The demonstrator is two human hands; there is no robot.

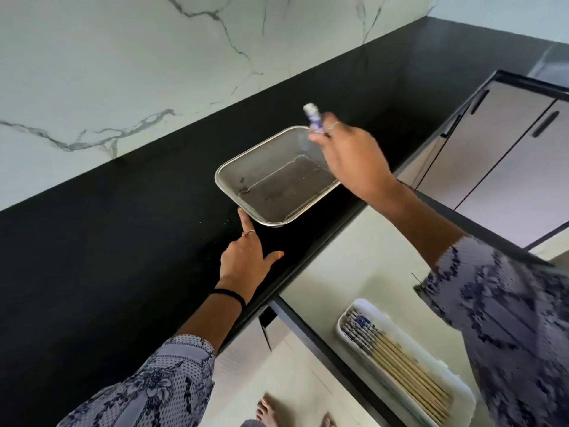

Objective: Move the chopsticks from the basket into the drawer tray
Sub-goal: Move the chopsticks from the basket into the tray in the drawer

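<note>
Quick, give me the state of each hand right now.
Left hand: open, forefinger touching the basket rim.
Right hand: closed on blue-and-white chopsticks, above the basket.

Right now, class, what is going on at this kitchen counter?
A person is clearing chopsticks out of a shallow metal mesh basket on the black counter. The right hand holds the last blue-and-white patterned chopsticks above the basket, which now looks empty. The left hand touches the basket's near corner with one finger. Below, the white drawer tray already holds a row of chopsticks.
</note>
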